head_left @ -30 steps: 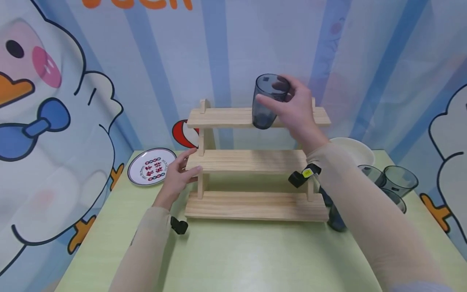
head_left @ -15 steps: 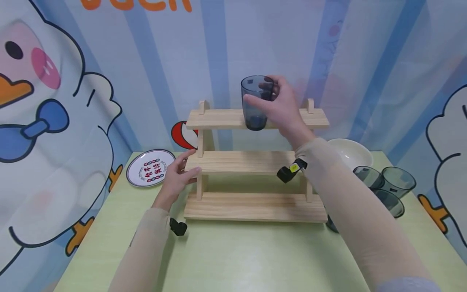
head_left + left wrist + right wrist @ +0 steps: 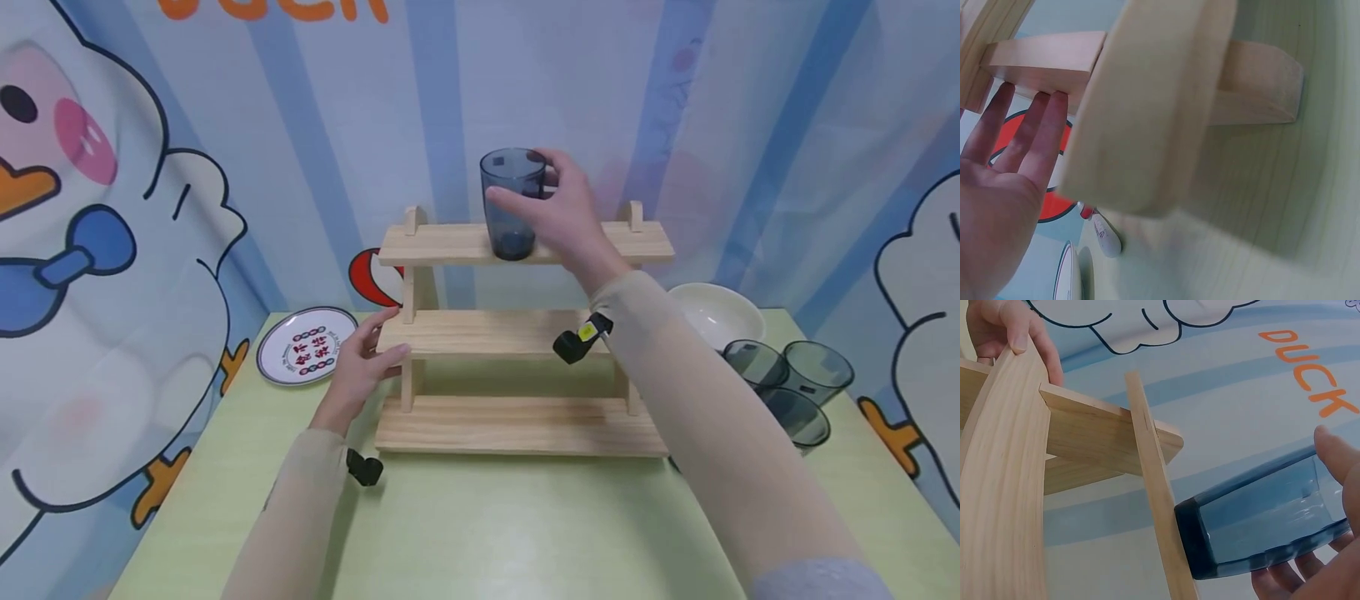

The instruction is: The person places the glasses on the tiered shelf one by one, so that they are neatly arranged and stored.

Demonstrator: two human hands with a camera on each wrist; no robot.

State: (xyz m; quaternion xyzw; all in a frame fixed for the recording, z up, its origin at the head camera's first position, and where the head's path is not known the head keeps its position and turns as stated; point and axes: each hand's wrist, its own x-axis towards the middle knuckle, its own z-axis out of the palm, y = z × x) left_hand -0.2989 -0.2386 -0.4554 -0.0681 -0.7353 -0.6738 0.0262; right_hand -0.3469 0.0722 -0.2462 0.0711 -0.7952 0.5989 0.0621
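A three-tier wooden display rack (image 3: 465, 332) stands on the table. My left hand (image 3: 358, 371) holds the left end of its middle shelf, thumb over the front edge; in the left wrist view the fingertips touch the side support (image 3: 1041, 65). My right hand (image 3: 573, 221) grips a smoky blue drinking glass (image 3: 512, 232) around its side, thumb in front and fingers behind. The glass is nearly upright at the middle of the top shelf (image 3: 442, 242). In the right wrist view its base (image 3: 1197, 544) meets the shelf board (image 3: 1160, 506).
Several matching glasses (image 3: 795, 412) stand to the right of the rack, partly hidden by my right sleeve. Behind them is a white bowl (image 3: 716, 312). A printed plate (image 3: 306, 346) lies at the left rear. A duck-patterned curtain (image 3: 330, 125) hangs behind the table.
My right hand has carried the glass leftward along the top shelf, and the glass has become more upright. The left hand has stayed on the middle shelf.
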